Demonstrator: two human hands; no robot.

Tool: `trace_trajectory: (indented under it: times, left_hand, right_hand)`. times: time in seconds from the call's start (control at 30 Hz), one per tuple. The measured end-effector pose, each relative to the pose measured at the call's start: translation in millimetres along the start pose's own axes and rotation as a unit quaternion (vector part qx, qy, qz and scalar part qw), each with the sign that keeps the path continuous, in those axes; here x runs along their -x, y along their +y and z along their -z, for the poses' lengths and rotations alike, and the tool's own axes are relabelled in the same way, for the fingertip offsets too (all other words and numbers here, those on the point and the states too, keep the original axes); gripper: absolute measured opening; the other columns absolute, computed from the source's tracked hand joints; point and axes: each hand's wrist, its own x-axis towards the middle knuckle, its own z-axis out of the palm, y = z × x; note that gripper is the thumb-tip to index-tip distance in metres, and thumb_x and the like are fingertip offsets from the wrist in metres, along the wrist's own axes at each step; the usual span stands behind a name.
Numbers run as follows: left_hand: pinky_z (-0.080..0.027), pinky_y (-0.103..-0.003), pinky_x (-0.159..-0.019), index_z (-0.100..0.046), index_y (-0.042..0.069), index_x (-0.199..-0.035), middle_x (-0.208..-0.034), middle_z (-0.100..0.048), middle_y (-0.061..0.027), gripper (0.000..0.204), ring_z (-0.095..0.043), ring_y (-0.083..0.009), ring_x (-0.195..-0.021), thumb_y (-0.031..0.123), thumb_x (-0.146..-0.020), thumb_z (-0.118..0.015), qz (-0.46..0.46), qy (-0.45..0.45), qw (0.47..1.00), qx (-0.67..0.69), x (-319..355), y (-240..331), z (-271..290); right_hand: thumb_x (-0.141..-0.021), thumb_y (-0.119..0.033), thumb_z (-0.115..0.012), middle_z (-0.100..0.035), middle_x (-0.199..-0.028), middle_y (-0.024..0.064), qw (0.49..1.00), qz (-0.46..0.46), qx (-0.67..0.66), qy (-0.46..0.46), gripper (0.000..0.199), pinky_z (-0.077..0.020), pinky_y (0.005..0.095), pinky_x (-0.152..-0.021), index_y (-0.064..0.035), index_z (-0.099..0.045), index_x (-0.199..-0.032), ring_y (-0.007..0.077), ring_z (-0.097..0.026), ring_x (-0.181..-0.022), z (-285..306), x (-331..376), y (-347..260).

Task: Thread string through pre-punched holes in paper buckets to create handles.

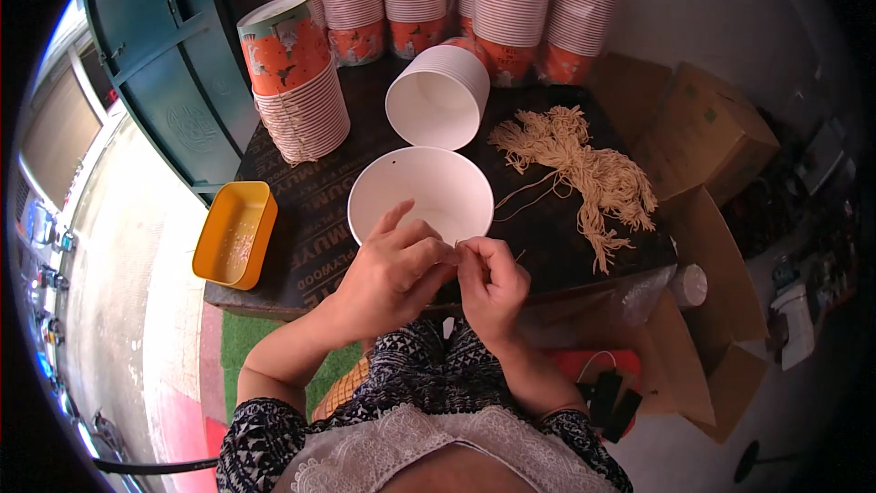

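A white paper bucket (438, 184) lies tipped with its open mouth toward me, a small dark hole in its wall near the rim. At its near rim my hands meet fingertip to fingertip. My left hand (391, 265) pinches with one finger raised. My right hand (493, 288) has thumb and forefinger pressed together on a thin cream cord; a short end sticks out beside the knuckles. Most of the cord is hidden by the fingers. To the right lies a loose bundle of cream cords (593, 173), with a strand trailing toward the bucket.
Behind stands a nested stack of white buckets (438, 96). An orange printed bucket stack (297, 82) rises back left, near a yellow tub (235, 233) with small bits inside. Plastic-wrapped bucket stacks (516, 0) line the table's back. Cardboard boxes (712, 128) stand at right.
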Motion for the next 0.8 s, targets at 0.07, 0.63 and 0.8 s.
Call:
trace_trajectory:
  times: [0.07, 0.63, 0.8]
  left_hand:
    - [-0.038, -0.055, -0.107, -0.064, 0.006, -0.090, -0.081, -0.061, -0.0060, 0.014, -0.065, -0.0258, -0.085, 0.004, -0.079, -0.071, -0.003, 0.002, 1.000, 0.007, -0.4, -1.5, -0.8]
    - [-0.036, -0.054, -0.108, -0.064, 0.004, -0.086, -0.081, -0.063, -0.0087, 0.013, -0.066, -0.0298, -0.082, 0.000, -0.075, -0.070, 0.023, 0.027, 0.999, 0.037, -7.7, -5.1, -8.7]
    - [-0.037, -0.054, -0.108, -0.062, 0.004, -0.088, -0.078, -0.063, -0.0097, 0.016, -0.066, -0.0304, -0.081, -0.001, -0.074, -0.069, 0.033, 0.034, 0.998, 0.045, -9.3, -4.2, -9.3]
  right_hand:
    - [-0.090, 0.002, -0.066, -0.062, -0.072, 0.0002, 1.000, -0.005, -0.006, -0.005, 0.004, -0.0438, 0.0203, -0.054, 0.0008, -0.063, -0.093, 0.0031, -0.053, -0.062, 1.0, -1.4, -1.3]
    - [-0.088, 0.002, -0.063, -0.064, -0.073, 0.0113, 0.992, -0.051, -0.036, -0.106, 0.009, -0.0467, 0.0282, -0.053, 0.0012, -0.064, -0.097, 0.0151, -0.063, -0.060, 14.6, -2.4, -6.8]
    - [-0.088, 0.007, -0.062, -0.054, -0.068, -0.0077, 0.990, -0.074, -0.108, -0.046, 0.007, -0.0324, 0.0166, -0.050, 0.0023, -0.063, -0.093, -0.0016, -0.042, -0.059, 7.1, -0.6, -6.1]
